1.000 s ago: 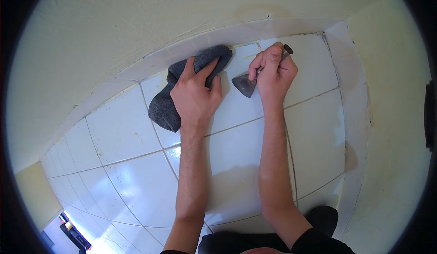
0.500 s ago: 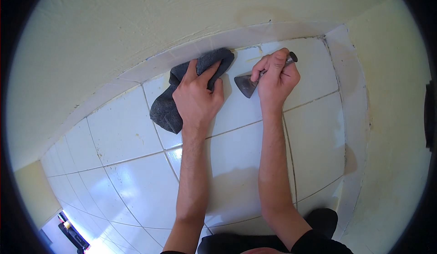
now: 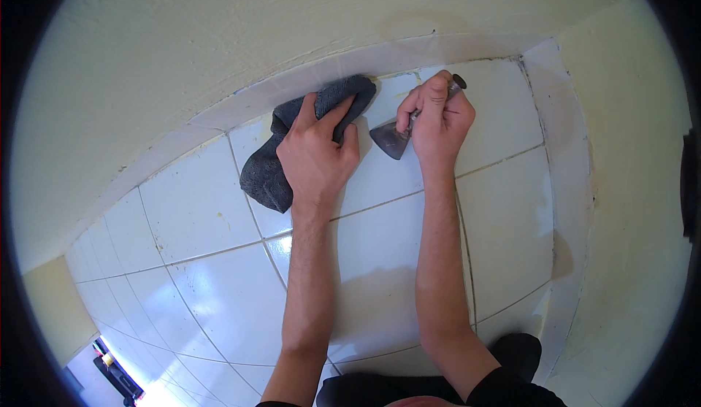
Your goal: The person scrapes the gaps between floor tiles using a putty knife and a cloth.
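My left hand (image 3: 315, 155) presses a dark grey cloth (image 3: 266, 177) against the white tiles, just below the skirting. Its index and middle fingers stretch over the cloth, with the thumb held apart on the right side. In my right hand (image 3: 443, 126) is a putty knife (image 3: 391, 140), the fingers wrapped round its handle. The flared metal blade points down and left towards the cloth, close to the tile surface; whether it touches cannot be made out. The round dark end of the handle sticks out above my fist.
White floor tiles (image 3: 380, 254) with dark grout run off to the left. Tiled skirting (image 3: 350, 64) borders the cream wall (image 3: 241, 27). Yellowish residue (image 3: 406, 94) marks the floor near the skirting. Another wall (image 3: 635, 188) stands at the right, and a dark object (image 3: 120, 381) lies at lower left.
My right hand and the putty knife have shifted slightly up and to the left. The left hand and the cloth have stayed in place.
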The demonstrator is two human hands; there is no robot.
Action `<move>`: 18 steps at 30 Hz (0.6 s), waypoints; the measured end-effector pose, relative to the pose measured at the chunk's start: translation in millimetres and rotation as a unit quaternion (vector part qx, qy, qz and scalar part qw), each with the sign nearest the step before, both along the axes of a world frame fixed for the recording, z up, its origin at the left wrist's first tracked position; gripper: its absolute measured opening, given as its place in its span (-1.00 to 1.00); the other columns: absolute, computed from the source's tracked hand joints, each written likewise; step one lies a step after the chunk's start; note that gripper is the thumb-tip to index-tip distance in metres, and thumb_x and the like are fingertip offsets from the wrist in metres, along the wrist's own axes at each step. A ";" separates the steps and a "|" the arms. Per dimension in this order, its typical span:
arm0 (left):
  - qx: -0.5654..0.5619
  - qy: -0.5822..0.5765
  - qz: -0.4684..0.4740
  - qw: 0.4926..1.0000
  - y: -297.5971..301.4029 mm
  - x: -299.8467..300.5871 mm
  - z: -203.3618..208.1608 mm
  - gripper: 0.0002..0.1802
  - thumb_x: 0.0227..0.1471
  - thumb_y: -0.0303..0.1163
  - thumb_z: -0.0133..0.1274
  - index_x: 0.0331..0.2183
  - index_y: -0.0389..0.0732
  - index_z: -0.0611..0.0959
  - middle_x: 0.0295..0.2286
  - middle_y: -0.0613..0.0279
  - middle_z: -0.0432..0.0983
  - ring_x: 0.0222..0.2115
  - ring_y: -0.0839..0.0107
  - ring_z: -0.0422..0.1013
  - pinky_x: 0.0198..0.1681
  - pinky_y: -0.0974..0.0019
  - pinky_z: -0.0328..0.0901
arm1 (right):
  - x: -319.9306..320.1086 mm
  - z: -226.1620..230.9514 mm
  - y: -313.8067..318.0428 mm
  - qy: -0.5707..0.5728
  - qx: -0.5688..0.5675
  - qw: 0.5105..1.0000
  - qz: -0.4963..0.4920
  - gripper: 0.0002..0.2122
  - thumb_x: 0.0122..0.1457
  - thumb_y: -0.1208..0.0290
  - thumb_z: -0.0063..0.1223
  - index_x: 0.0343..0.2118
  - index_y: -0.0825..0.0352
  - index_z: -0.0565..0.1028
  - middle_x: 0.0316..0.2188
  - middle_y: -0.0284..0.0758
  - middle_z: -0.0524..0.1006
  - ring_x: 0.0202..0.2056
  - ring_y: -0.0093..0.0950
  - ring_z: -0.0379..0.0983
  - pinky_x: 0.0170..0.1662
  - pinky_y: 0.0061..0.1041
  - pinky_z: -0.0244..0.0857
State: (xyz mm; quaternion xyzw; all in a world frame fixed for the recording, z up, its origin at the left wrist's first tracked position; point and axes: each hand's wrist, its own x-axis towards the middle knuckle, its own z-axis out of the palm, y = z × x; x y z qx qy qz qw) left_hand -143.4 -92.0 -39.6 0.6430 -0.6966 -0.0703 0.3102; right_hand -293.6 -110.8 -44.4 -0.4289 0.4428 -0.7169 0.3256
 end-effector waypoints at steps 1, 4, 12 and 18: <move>0.000 0.000 0.000 1.000 0.3 0.3 0.1 -0.57 -0.21 -0.35 0.19 -0.17 0.05 0.78 -0.03 -0.10 0.52 -0.33 0.07 0.59 -0.25 0.16 0.50 | 0.3 0.1 0.0 -0.001 0.024 1.000 0.018 -0.66 0.43 0.32 -0.09 -0.53 0.33 0.33 -0.80 -0.41 0.38 -0.75 -0.65 0.27 -0.62 -0.62 0.11; 0.022 0.013 0.006 1.000 0.9 0.0 1.0 -0.57 -0.21 -0.35 0.19 -0.17 0.06 0.79 -0.03 -0.09 0.53 -0.32 0.06 0.59 -0.25 0.16 0.50 | -0.5 1.6 1.6 0.005 -0.004 0.999 -0.037 -0.66 0.43 0.31 -0.09 -0.53 0.33 0.32 -0.80 -0.41 0.38 -0.75 -0.65 0.27 -0.62 -0.61 0.11; 0.010 0.014 -0.002 1.000 0.1 -0.3 -0.2 -0.57 -0.21 -0.35 0.17 -0.18 0.05 0.79 -0.04 -0.07 0.53 -0.32 0.06 0.59 -0.25 0.17 0.49 | -2.6 2.1 0.2 -0.011 0.009 1.000 0.001 -0.66 0.42 0.30 -0.06 -0.52 0.35 0.34 -0.80 -0.42 0.37 -0.75 -0.66 0.28 -0.63 -0.63 0.12; 0.024 0.025 0.003 0.999 0.5 -1.0 2.2 -0.57 -0.21 -0.35 0.17 -0.17 0.06 0.79 -0.04 -0.07 0.53 -0.32 0.06 0.59 -0.25 0.17 0.49 | -1.7 7.1 1.1 -0.013 0.013 1.000 0.000 -0.64 0.41 0.31 -0.04 -0.56 0.35 0.34 -0.79 -0.43 0.36 -0.75 -0.66 0.27 -0.63 -0.63 0.12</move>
